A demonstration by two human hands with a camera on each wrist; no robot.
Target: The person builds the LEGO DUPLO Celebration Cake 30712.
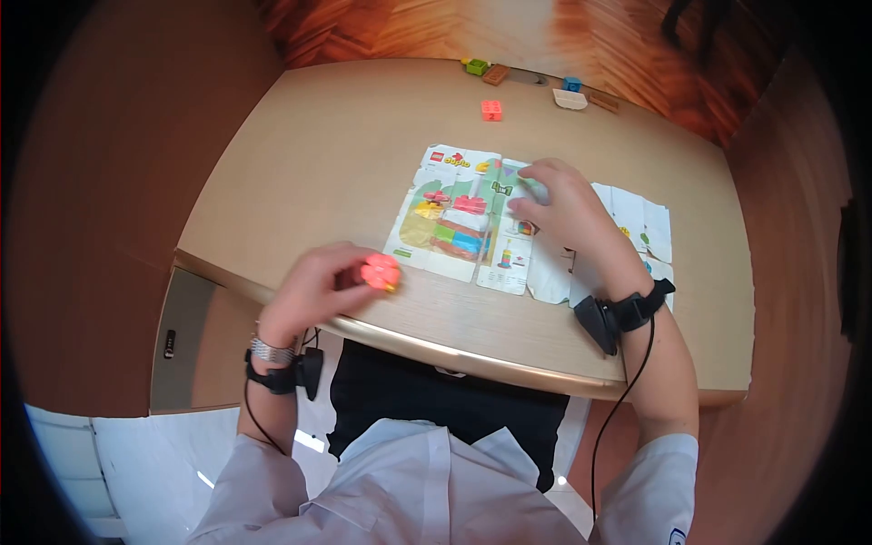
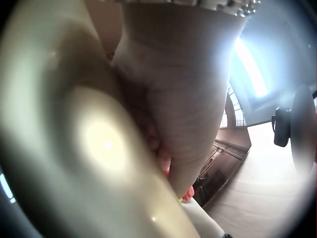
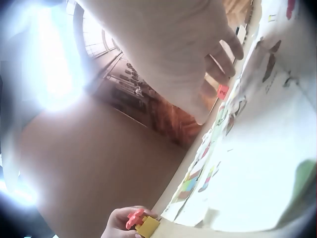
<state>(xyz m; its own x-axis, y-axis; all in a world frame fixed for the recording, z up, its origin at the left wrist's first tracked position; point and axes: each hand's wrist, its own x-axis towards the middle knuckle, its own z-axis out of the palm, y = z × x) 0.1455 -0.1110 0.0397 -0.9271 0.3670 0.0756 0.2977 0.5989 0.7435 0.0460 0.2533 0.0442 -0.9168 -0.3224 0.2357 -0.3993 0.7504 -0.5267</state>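
Near the table's front edge my left hand point(image 1: 309, 292) pinches a red flower-shaped piece point(image 1: 380, 271) between thumb and fingers. In the right wrist view a yellow brick point(image 3: 148, 227) shows against the red flower piece point(image 3: 134, 218), by the fingers of the left hand point(image 3: 118, 224). My right hand point(image 1: 581, 218) is over the unfolded printed leaflet point(image 1: 459, 173), fingers apart and slightly bent, with nothing between them; whether it touches the paper I cannot tell. The left wrist view shows mostly the left hand point(image 2: 181, 94), with a bit of red point(image 2: 188, 192) beyond it.
A red brick marked 2 point(image 1: 491, 110) stands beyond the leaflet. Along the far edge lie a green brick point(image 1: 477, 66), a brown piece point(image 1: 496, 74), a white piece point(image 1: 570, 99), a blue brick point(image 1: 571, 84) and another brown piece point(image 1: 604, 103).
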